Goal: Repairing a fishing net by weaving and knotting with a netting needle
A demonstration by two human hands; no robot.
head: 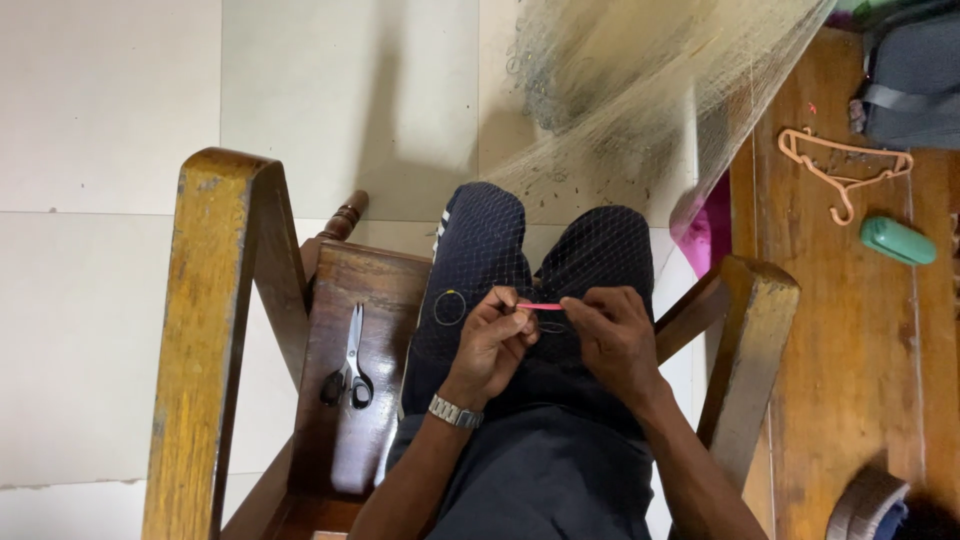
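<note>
I sit in a wooden chair (215,300) with a fine fishing net (620,90) draped over my knees and running up and away. My left hand (495,340) and my right hand (610,330) meet over my lap. Between their fingertips they pinch a thin pink strip (540,306), held level, and the net mesh under it. A metal watch (455,411) is on my left wrist. A small ring (450,307) of the net lies on my left thigh.
Scissors (350,365) lie on the chair seat to my left. At right stands a wooden table (860,330) with a peach hanger (845,170), a green case (897,240) and a grey bag (915,80). Pale floor tiles (100,250) lie beyond.
</note>
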